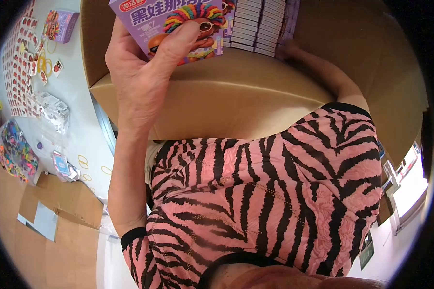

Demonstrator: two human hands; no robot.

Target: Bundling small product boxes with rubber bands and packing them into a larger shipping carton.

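Observation:
In my left hand [142, 77] is a small purple box [147, 36] with a cartoon figure with rainbow hair on its front. My thumb presses flat across that front, and the fingers pass behind the box out of sight. It is held up over the near wall of a large brown carton [212, 103]. Inside the carton, rows of thin boxes [255, 24] stand packed with their pale and purple edges showing. My right hand [288, 49] reaches into the carton and is at the near right end of these rows. Its fingers are dark and blurred.
On the pale table [84, 125] at the left lie sticker sheets [19, 72], yellow rubber bands [44, 66], silver packets [54, 111] and another purple box [60, 26]. A clear bag of colourful small pieces [17, 151] is nearby. Below is an open cardboard box [72, 192].

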